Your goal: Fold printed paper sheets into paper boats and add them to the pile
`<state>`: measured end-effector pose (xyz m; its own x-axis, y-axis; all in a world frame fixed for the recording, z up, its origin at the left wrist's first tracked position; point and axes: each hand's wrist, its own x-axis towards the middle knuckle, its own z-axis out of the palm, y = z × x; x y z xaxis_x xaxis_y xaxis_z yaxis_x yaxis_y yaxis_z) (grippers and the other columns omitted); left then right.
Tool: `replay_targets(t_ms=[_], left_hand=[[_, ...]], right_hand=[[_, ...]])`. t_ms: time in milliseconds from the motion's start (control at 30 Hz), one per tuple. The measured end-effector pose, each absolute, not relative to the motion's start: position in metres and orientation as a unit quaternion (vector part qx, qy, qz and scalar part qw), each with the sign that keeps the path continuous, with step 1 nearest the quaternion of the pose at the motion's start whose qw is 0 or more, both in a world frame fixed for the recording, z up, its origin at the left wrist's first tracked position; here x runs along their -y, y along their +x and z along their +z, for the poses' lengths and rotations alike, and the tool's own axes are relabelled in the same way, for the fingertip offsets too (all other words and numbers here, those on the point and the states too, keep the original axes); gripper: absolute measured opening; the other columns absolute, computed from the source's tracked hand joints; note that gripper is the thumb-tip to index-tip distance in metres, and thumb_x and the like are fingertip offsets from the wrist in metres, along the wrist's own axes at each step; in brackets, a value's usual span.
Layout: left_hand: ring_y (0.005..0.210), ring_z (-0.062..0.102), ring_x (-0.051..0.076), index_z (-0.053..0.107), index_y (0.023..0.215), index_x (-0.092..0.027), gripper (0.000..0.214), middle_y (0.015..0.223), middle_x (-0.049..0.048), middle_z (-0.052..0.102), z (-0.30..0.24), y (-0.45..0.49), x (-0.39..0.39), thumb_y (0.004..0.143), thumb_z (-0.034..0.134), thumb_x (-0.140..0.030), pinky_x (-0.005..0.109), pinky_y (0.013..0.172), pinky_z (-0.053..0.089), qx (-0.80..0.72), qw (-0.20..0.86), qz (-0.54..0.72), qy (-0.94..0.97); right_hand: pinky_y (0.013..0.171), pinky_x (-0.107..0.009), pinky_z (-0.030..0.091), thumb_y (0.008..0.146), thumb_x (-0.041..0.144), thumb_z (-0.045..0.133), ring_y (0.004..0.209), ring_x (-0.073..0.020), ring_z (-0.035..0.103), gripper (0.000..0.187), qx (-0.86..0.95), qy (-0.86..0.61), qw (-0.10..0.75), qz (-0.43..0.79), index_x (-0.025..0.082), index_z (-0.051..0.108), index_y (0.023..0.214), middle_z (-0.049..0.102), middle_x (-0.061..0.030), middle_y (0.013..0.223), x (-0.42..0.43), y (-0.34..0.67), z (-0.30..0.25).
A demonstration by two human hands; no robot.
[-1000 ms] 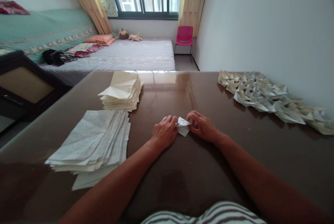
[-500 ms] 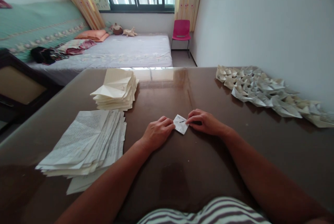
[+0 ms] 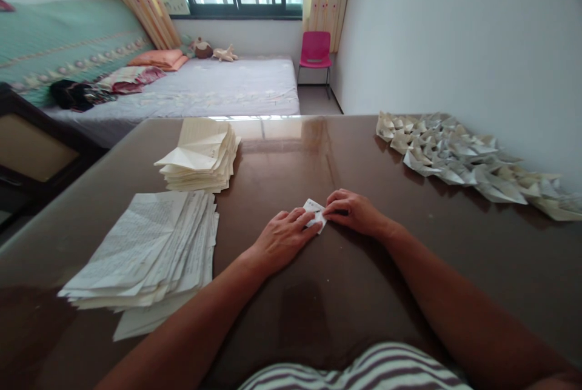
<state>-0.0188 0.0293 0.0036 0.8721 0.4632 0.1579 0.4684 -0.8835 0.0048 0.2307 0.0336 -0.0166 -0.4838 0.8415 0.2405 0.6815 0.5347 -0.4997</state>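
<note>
A small folded paper (image 3: 311,204), white and squarish with dark print on it, lies on the brown table in front of me. My left hand (image 3: 287,231) holds it from the left, its fingers reaching over the top face and the thumb near the lower edge. At the right corner, the thumb and fingers of my right hand (image 3: 348,211) are closed in a pinch on the same paper. Parts of the paper are hidden under the fingertips of both hands.
Left of my arm is a stack of printed sheets (image 3: 140,244), with a cream paper stack (image 3: 200,156) behind it. Rows of folded paper pieces (image 3: 464,153) stand along the right wall. Beyond the table (image 3: 282,165) are a bed (image 3: 245,84) and a pink chair (image 3: 316,50).
My left hand has moved slightly right, its fingers now covering more of the folded paper instead of only its left corner. My right hand stays almost in place at the right corner.
</note>
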Motion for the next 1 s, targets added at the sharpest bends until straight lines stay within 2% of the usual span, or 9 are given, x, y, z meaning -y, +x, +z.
replay_targets(t_ms=[233,333,400,433,533,633,733,1000], left_hand=[[0.119,0.047,0.020,0.048,0.131,-0.030,0.034,0.127,0.0039,0.056,0.000,-0.024,-0.027,0.098,0.038,-0.030,0.032,0.086,0.043,0.250,0.018,-0.058,-0.966],[0.120,0.046,0.020,0.049,0.130,-0.030,0.034,0.129,0.0040,0.055,-0.001,-0.023,-0.025,0.097,0.040,-0.029,0.032,0.086,0.043,0.253,0.019,-0.062,-0.965],[0.120,0.047,0.020,0.051,0.129,-0.028,0.033,0.128,0.0044,0.056,-0.001,-0.023,-0.024,0.097,0.040,-0.029,0.032,0.086,0.044,0.256,0.020,-0.063,-0.964],[0.120,0.048,0.020,0.052,0.127,-0.028,0.032,0.128,0.0045,0.057,-0.001,-0.022,-0.024,0.097,0.040,-0.029,0.032,0.087,0.044,0.256,0.019,-0.065,-0.964],[0.120,0.048,0.020,0.056,0.123,-0.026,0.031,0.127,0.0041,0.059,-0.001,-0.024,-0.025,0.098,0.040,-0.031,0.032,0.090,0.043,0.257,0.012,-0.074,-0.964],[0.121,0.049,0.018,0.055,0.125,-0.029,0.031,0.130,0.0017,0.058,-0.003,-0.027,-0.028,0.097,0.043,-0.031,0.031,0.090,0.044,0.252,0.006,-0.081,-0.964],[0.124,0.048,0.018,0.056,0.125,-0.032,0.031,0.134,-0.0004,0.056,-0.004,-0.030,-0.028,0.096,0.046,-0.031,0.031,0.093,0.044,0.257,0.006,-0.084,-0.963],[0.129,0.046,0.023,0.057,0.123,-0.023,0.033,0.134,0.0082,0.055,-0.002,-0.026,-0.018,0.094,0.045,-0.035,0.039,0.103,0.039,0.276,0.005,-0.087,-0.957]], right_hand=[[0.075,-0.029,0.050,0.088,0.033,0.060,0.083,-0.0163,0.062,0.016,0.819,-0.489,0.234,0.190,0.024,0.072,0.085,0.068,-0.0036,0.092,-0.035,0.235,-0.012],[0.086,-0.032,0.049,0.095,0.033,0.048,0.096,-0.0181,0.062,0.025,0.814,-0.490,0.273,0.147,0.023,0.070,0.102,0.069,-0.0059,0.102,-0.032,0.227,-0.007],[0.101,-0.036,0.041,0.099,0.032,0.037,0.118,-0.0184,0.053,0.036,0.850,-0.445,0.250,0.129,0.023,0.059,0.126,0.063,-0.0065,0.124,-0.027,0.216,-0.005],[0.108,-0.038,0.035,0.099,0.033,0.034,0.129,-0.0184,0.044,0.041,0.874,-0.418,0.213,0.125,0.023,0.049,0.136,0.056,-0.0060,0.135,-0.024,0.210,-0.006],[0.116,-0.043,0.019,0.098,0.046,0.034,0.142,-0.0198,0.025,0.057,0.906,-0.395,0.114,0.102,0.021,0.026,0.149,0.035,-0.0066,0.151,-0.016,0.196,-0.012],[0.117,-0.045,0.013,0.094,0.059,0.033,0.144,-0.0214,0.019,0.071,0.905,-0.413,0.071,0.076,0.018,0.021,0.151,0.027,-0.0086,0.155,-0.014,0.193,-0.020],[0.117,-0.046,0.012,0.091,0.065,0.033,0.144,-0.0230,0.018,0.077,0.899,-0.430,0.065,0.054,0.017,0.021,0.151,0.025,-0.0096,0.155,-0.014,0.195,-0.023],[0.116,-0.048,0.014,0.090,0.065,0.036,0.144,-0.0260,0.017,0.080,0.892,-0.443,0.078,0.043,0.016,0.022,0.151,0.025,-0.0134,0.154,-0.012,0.194,-0.024]])
